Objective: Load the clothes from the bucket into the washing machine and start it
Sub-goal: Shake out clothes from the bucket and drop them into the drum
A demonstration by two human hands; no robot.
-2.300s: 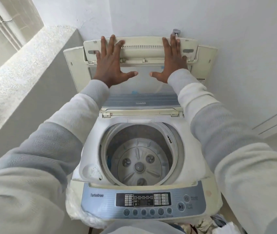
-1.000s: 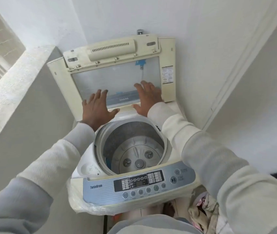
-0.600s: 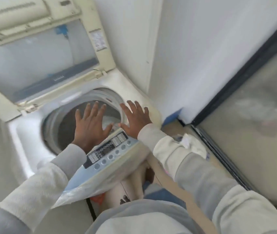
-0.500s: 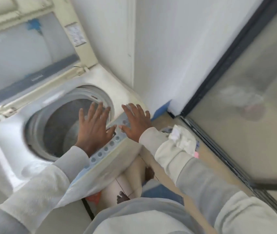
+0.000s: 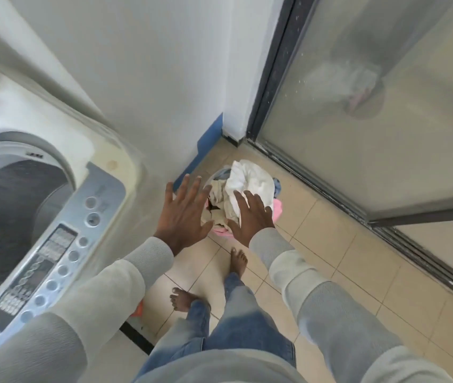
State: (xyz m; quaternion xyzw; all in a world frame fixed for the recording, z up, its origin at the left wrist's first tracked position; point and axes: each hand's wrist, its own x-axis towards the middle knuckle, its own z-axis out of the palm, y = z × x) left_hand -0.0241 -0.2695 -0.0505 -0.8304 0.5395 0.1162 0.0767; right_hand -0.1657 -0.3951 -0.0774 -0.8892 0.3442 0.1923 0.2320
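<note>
The top-loading washing machine (image 5: 109,172) fills the left of the view, its drum (image 5: 12,211) uncovered and dark inside, its blue-grey button panel (image 5: 62,244) along the front. On the floor to its right stands a pink bucket (image 5: 278,210) heaped with clothes (image 5: 250,183), white and beige cloth on top. My left hand (image 5: 185,214) hovers with fingers spread just left of the heap. My right hand (image 5: 250,215) hangs over the heap's near side, fingers straight. Neither hand holds anything.
Beige floor tiles (image 5: 330,244) run around the bucket. A frosted sliding glass door (image 5: 371,106) with a dark frame closes off the right side. A white wall (image 5: 150,64) stands behind. My bare feet (image 5: 237,262) are just in front of the bucket.
Both hands left the raised lid, passed over the drum and panel, and now hang above the bucket. My view swung right from the machine to the floor.
</note>
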